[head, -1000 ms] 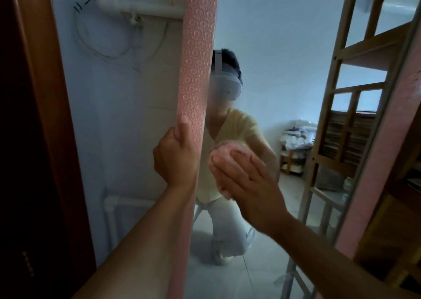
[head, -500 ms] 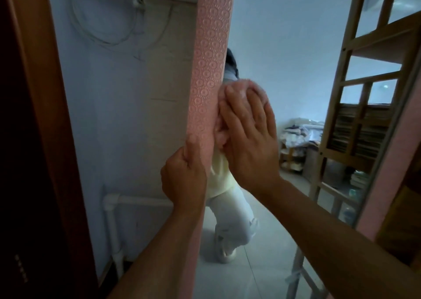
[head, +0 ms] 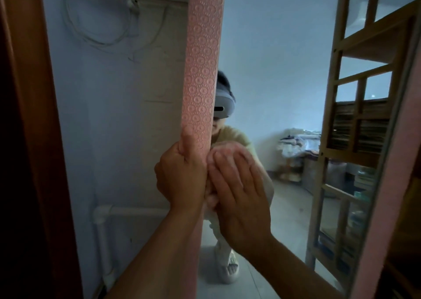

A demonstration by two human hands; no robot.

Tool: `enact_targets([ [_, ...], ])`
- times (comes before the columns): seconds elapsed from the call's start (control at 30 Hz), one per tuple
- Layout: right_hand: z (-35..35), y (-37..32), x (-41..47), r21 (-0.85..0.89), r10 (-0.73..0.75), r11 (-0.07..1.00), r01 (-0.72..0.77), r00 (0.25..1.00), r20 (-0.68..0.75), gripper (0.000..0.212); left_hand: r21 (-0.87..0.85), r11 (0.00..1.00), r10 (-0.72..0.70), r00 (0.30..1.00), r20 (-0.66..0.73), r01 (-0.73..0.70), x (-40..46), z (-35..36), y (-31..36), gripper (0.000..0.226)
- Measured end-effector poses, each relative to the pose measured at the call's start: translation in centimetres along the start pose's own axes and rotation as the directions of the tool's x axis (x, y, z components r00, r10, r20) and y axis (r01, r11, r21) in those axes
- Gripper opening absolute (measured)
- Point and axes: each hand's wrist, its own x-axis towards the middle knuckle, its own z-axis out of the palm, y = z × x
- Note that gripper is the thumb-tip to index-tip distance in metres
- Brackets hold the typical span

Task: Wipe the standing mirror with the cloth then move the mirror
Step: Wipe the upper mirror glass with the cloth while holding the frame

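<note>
One standing mirror (head: pixel 284 82) fills the right. My left hand (head: pixel 182 178) curls round its pink frame (head: pixel 200 70); my right hand (head: pixel 239 191), fingers straight and together, presses one cloth (head: pixel 232 147), seemingly pink and mostly hidden, against the glass.

The cloth (head: pixel 227 148) is almost wholly covered by the flat right hand (head: pixel 239 196); only a pale pink rim shows past the fingertips. The left hand (head: pixel 182 178) hides its fingers behind the left edge of the mirror (head: pixel 284 70) frame. The mirror's top, foot and right side run out of view. What sits on the reflected shelf (head: pixel 360 127) is too blurred to name.
</note>
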Motion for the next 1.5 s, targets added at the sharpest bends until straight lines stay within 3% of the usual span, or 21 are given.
enact_targets([
  [0.17, -0.3, 0.1, 4.9, -0.010, 0.122, 0.992, -0.122, 0.991, -0.053, 0.051, -0.011, 0.997, -0.071, 0.997, 0.032, 0.072, 0.0, -0.3, 0.3, 0.058],
  [0.27, -0.2, -0.2, 1.7, 0.045, 0.073, 0.996, -0.073, 0.997, -0.019, 0.044, -0.004, 0.998, -0.064, 0.997, 0.043, 0.064, -0.4, -0.7, 0.7, 0.057],
  [0.37, -1.3, -0.3, -1.7, 0.107, 0.002, 0.994, -0.012, 0.995, 0.098, 0.061, 0.056, 0.997, -0.059, 0.996, 0.070, 0.055, -0.6, -1.3, 1.1, 0.059],
  [0.43, -3.2, -0.6, -2.1, 0.196, -0.003, 0.980, -0.026, 0.989, 0.146, 0.064, 0.111, 0.992, -0.068, 0.994, 0.085, 0.058, -0.7, -1.8, 1.5, 0.060],
  [0.5, -5.5, -1.1, -1.4, 0.375, 0.115, 0.914, -0.153, 0.986, 0.123, 0.046, 0.160, 0.984, -0.097, 0.989, 0.109, 0.079, -0.9, -2.4, 1.8, 0.059],
  [0.57, -7.8, -1.6, 0.2, 0.566, 0.283, 0.770, -0.295, 0.953, 0.112, 0.033, 0.194, 0.977, -0.110, 0.986, 0.125, 0.085, -1.2, -3.0, 2.3, 0.049],
  [0.67, -10.5, -1.5, 2.4, 0.710, 0.495, 0.574, -0.409, 0.863, 0.097, 0.031, 0.174, 0.979, -0.118, 0.992, 0.038, 0.110, -2.0, -4.0, 3.4, 0.022],
  [0.77, -12.1, -0.2, 3.8, 0.782, 0.646, 0.291, -0.551, 0.716, 0.264, 0.019, 0.090, 0.996, -0.020, 1.000, -0.010, 0.020, -2.0, -5.2, 4.7, 0.025],
  [0.83, -12.4, 0.7, 4.3, 0.766, 0.674, 0.117, -0.632, 0.617, 0.406, 0.008, -0.044, 0.999, 0.028, 0.997, 0.076, -0.025, -1.8, -5.6, 5.6, 0.013],
  [0.9, -12.9, 1.0, 4.9, 0.790, 0.631, -0.126, -0.600, 0.566, 0.531, 0.016, -0.192, 0.981, 0.031, 0.974, 0.225, 0.013, -2.1, -5.6, 6.9, 0.010],
  [0.97, -13.2, 1.0, 5.3, 0.789, 0.513, -0.371, -0.490, 0.600, 0.614, 0.044, -0.240, 0.959, -0.043, 0.915, 0.401, 0.151, -2.8, -5.4, 8.2, 0.025],
  [1.03, -13.7, 0.8, 5.4, 0.759, 0.437, -0.466, -0.455, 0.627, 0.644, 0.070, -0.199, 0.909, -0.190, 0.789, 0.584, 0.366, -3.3, -5.4, 9.2, 0.043],
  [1.1, -13.7, 0.9, 5.0, 0.764, 0.486, -0.418, -0.491, 0.590, 0.645, 0.057, -0.187, 0.873, -0.216, 0.702, 0.679, 0.450, -4.0, -5.8, 9.6, 0.037],
  [1.17, -13.8, 1.0, 4.6, 0.765, 0.596, -0.249, -0.595, 0.528, 0.605, 0.025, -0.185, 0.905, -0.166, 0.718, 0.675, 0.383, -4.3, -5.9, 9.6, 0.013],
  [1.23, -13.8, 1.1, 4.2, 0.727, 0.681, -0.002, -0.687, 0.532, 0.504, 0.010, -0.158, 0.939, -0.143, 0.762, 0.632, 0.307, -4.6, -5.9, 9.3, 0.013],
  [1.3, -13.8, 0.9, 4.0, 0.684, 0.687, 0.295, -0.668, 0.645, 0.334, 0.025, -0.150, 0.959, -0.117, 0.814, 0.569, 0.242, -4.7, -5.7, 9.2, 0.008],
  [1.37, -13.6, 0.8, 3.7, 0.600, 0.602, 0.569, -0.562, 0.782, 0.163, 0.036, -0.156, 0.967, -0.097, 0.854, 0.511, 0.203, -5.0, -5.6, 9.2, 0.010],
  [1.43, -13.3, 0.4, 3.4, 0.577, 0.499, 0.689, -0.438, 0.864, 0.060, 0.032, -0.170, 0.961, -0.114, 0.874, 0.472, 0.217, -5.3, -5.3, 9.6, 0.017],
  [1.5, -13.2, -0.5, 3.3, 0.629, 0.448, 0.685, -0.369, 0.893, 0.036, 0.023, -0.195, 0.930, -0.174, 0.840, 0.514, 0.312, -5.6, -4.9, 10.1, 0.016],
])
